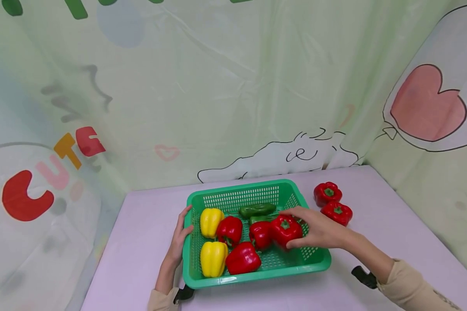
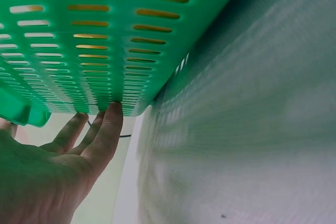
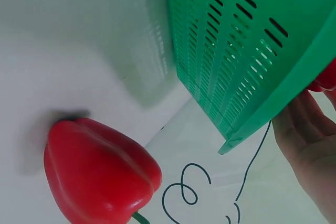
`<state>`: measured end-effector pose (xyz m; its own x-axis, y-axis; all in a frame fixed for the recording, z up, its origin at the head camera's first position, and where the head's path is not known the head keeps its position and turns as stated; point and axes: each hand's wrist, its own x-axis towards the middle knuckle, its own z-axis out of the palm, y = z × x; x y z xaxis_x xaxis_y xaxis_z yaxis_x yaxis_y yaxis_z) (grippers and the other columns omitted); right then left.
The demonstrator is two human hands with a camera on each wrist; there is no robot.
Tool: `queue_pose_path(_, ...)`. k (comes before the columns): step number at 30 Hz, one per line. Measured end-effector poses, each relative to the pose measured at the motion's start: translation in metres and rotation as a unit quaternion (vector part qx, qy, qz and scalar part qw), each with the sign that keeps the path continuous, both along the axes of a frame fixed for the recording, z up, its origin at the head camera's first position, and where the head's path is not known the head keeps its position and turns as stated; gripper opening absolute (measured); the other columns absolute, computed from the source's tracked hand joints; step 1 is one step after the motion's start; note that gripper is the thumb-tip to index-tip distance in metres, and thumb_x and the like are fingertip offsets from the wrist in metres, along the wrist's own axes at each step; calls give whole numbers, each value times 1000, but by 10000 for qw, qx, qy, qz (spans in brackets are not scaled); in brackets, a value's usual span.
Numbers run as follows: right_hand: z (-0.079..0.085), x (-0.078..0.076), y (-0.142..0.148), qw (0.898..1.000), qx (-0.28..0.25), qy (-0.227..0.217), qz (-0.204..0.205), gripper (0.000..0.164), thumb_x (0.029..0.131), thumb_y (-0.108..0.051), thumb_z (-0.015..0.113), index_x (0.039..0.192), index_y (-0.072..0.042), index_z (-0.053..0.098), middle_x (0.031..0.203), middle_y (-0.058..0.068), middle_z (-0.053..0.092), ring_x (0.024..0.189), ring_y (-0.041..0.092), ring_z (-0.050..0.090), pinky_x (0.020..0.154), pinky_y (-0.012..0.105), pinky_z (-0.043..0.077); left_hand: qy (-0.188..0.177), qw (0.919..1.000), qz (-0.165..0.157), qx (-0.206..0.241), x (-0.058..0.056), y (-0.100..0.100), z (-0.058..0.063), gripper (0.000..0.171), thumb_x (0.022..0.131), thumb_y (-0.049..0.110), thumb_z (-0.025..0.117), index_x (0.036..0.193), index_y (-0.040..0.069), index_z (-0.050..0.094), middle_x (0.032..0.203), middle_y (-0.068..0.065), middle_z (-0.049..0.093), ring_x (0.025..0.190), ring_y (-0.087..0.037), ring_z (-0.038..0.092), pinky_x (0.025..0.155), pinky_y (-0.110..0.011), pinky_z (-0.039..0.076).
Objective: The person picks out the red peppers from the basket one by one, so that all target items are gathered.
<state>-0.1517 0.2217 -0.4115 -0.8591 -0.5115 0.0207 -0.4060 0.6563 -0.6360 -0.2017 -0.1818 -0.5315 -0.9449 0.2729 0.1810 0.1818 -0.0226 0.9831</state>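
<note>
My right hand (image 1: 318, 226) grips a red bell pepper (image 1: 286, 232) over the right side of a green plastic basket (image 1: 257, 276), thumb and fingers on opposite sides of it. At the basket's left side, my left hand (image 1: 177, 242) holds the rim, and its fingers (image 2: 107, 135) touch the slotted wall from outside. Inside lie two yellow bell peppers (image 1: 213, 259), several red bell peppers (image 1: 243, 259) and long green peppers (image 1: 257, 210). One green pepper is partly hidden. Only a sliver of the gripped pepper (image 3: 326, 78) shows in the right wrist view.
Two more red bell peppers (image 1: 327, 193) sit on the pale table (image 1: 148, 220) beyond the basket's right side; one (image 3: 100, 171) is close in the right wrist view. A printed curtain (image 1: 218, 95) hangs behind and beside the table.
</note>
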Motion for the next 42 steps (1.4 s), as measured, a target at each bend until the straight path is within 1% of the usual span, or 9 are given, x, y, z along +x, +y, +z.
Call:
queue_pose_path(5,0,-1,3,9999,-72,59,-39,79,73,-38,86,138,-7,52,127,11,59,113,35,56,70,31,58,8,10000,-7,-3,0,-1,-1,54,104,22,34,155,19,19,161,-15,16,136,-42,31,104,-58,37)
queue_pose_path(9,0,-2,6,9997,-101,157,-160,79,73,-38,86,138,-8,52,127,12,59,113,34,56,70,33,58,17,10000,-16,12,-1,0,-2,53,104,22,35,155,19,19,161,-15,16,136,-41,31,104,-56,37)
queue_pose_path(16,-1,-8,13,9970,-118,665,-389,80,74,-37,85,139,-5,52,128,13,60,113,34,57,71,33,58,20,10000,-32,-3,-1,0,-1,54,104,21,34,155,19,19,161,-15,17,136,-41,31,104,-56,37)
queue_pose_path(23,-4,-15,24,9914,-146,1094,-704,79,74,-32,87,137,-2,51,126,13,60,106,28,58,73,30,56,12,10000,-40,23,-1,1,1,54,104,20,35,155,19,19,160,-15,17,136,-41,31,104,-56,37)
queue_pose_path(26,-6,-17,27,9901,-139,1152,-791,79,74,-31,87,137,-1,50,126,15,59,105,29,59,71,28,55,1,10000,-50,15,-1,1,1,54,104,20,34,155,19,19,160,-16,17,136,-41,31,104,-57,37)
queue_pose_path(30,-6,-18,29,9888,-219,1197,-862,78,74,-29,87,137,-2,50,125,15,59,101,30,60,66,29,55,-9,10000,-62,4,-1,0,0,54,104,20,34,156,19,18,161,-16,16,136,-42,31,103,-57,37)
queue_pose_path(35,1,-16,31,9868,-295,1331,-869,77,74,-27,87,137,-2,50,124,15,59,100,29,60,67,28,55,-9,10000,-22,-1,-1,0,0,54,104,20,35,155,19,19,160,-16,18,135,-41,32,103,-54,39)
queue_pose_path(38,7,-11,32,9860,-260,1393,-883,78,74,-28,87,138,-4,50,124,14,59,103,29,59,69,29,55,-19,10000,-18,-7,0,0,0,54,104,20,35,155,19,19,160,-16,18,135,-41,33,103,-52,40)
queue_pose_path(42,13,-4,34,9845,-242,1484,-903,81,72,-27,88,139,-4,49,124,13,58,107,31,56,70,32,56,-11,10000,-33,12,0,-1,1,54,104,19,34,155,19,19,160,-17,17,135,-41,32,102,-52,41)
